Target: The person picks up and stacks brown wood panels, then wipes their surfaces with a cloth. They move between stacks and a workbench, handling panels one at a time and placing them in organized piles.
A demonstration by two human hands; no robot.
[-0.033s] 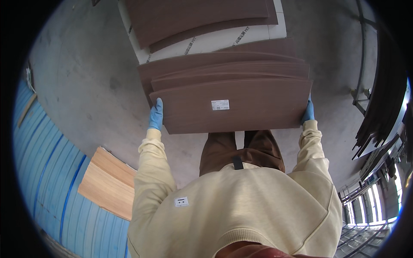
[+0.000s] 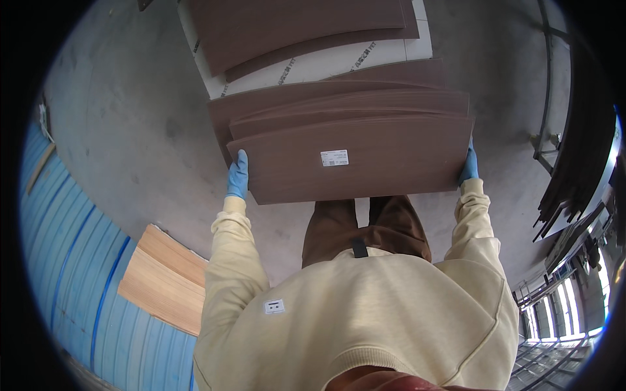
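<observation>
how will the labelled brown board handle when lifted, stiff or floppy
Likely stiff: the brown board spans from left hand to right hand without obvious sag. Probably unwieldy, given its wide, flat shape. Its smooth-looking face may slide easily.

There are two gloved hands (image 2: 237,176), one held brown panel (image 2: 391,159) with one white label (image 2: 335,158), at least three more brown panels (image 2: 228,116) behind it, two upper brown panels (image 2: 300,29) farther along the white surface (image 2: 261,81), and at least two wood-toned boards (image 2: 169,260).
</observation>
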